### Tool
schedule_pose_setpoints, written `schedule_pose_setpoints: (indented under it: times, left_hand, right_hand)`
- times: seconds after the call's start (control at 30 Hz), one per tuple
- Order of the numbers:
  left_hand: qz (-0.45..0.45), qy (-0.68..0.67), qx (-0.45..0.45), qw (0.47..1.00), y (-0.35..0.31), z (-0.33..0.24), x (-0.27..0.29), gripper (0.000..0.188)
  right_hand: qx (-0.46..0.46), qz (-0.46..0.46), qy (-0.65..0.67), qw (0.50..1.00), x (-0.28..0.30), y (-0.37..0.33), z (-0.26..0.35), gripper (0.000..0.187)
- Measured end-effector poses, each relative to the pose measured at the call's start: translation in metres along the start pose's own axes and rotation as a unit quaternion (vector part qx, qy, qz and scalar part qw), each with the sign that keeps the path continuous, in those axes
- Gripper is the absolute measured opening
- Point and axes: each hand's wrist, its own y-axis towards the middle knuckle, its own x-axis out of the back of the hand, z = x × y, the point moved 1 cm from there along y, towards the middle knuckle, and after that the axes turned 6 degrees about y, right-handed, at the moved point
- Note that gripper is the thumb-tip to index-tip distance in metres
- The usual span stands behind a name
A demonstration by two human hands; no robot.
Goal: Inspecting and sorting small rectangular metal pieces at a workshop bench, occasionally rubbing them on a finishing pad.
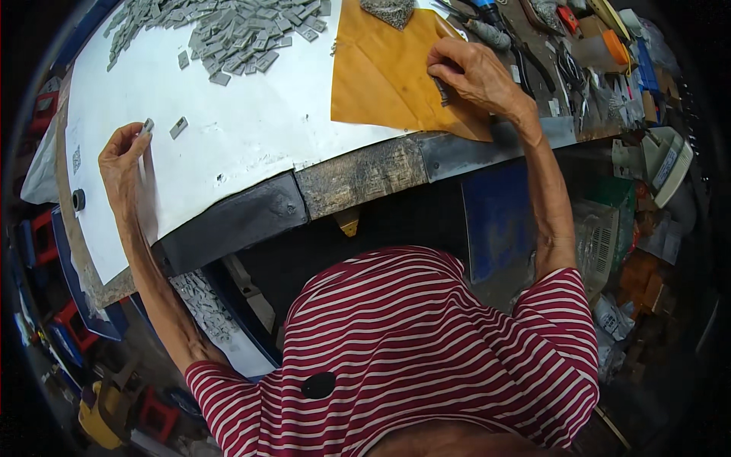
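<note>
On the white sheet (251, 129) covering the tabletop (358, 179), the left hand (122, 164) pinches one small grey piece (146, 126), a second grey piece (178, 127) lying just beside it. Right hand (476, 76) presses closed fingers onto the orange paper (381, 76). This looks like sorting; the grey pile (228, 30) lies far, tools (548, 53) crowd the right.

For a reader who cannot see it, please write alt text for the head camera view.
A person in a red-and-white striped shirt works at a white-covered table: the left hand pinches a small grey piece, and the right hand presses a dark piece onto orange paper. A pile of grey pieces lies beyond.
</note>
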Motion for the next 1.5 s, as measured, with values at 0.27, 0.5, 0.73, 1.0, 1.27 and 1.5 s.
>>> schedule_pose_setpoints:
  times: [0.27, 0.5, 0.73, 1.0, 1.27, 1.5]
  left_hand:
    - [0.02, -0.022, -0.064, 0.998, -0.007, -0.015, 0.0, 0.019]
    - [0.009, -0.043, -0.042, 0.998, -0.011, -0.01, 0.002, 0.017]
    - [0.031, -0.047, -0.031, 0.998, -0.012, -0.006, 0.006, 0.025]
    - [-0.039, -0.015, -0.099, 0.994, -0.018, -0.022, -0.001, 0.024]
    - [0.048, 0.043, -0.207, 0.976, -0.028, -0.105, -0.08, 0.018]
    - [-0.048, 0.231, -0.261, 0.936, -0.031, -0.123, -0.126, 0.015]
  right_hand:
    - [0.075, 0.056, -0.08, 0.992, 0.002, 0.008, -0.009, 0.009]
    - [0.006, 0.09, 0.009, 0.996, 0.006, 0.013, 0.006, 0.02]
    - [-0.054, 0.02, 0.021, 0.998, 0.004, 0.013, 0.003, 0.013]
    - [-0.048, -0.003, 0.014, 0.999, 0.001, 0.015, 0.006, 0.01]
    - [0.01, -0.025, -0.013, 1.0, 0.001, 0.013, 0.005, 0.011]
    - [0.004, -0.034, 0.003, 0.999, -0.003, 0.011, -0.001, 0.011]
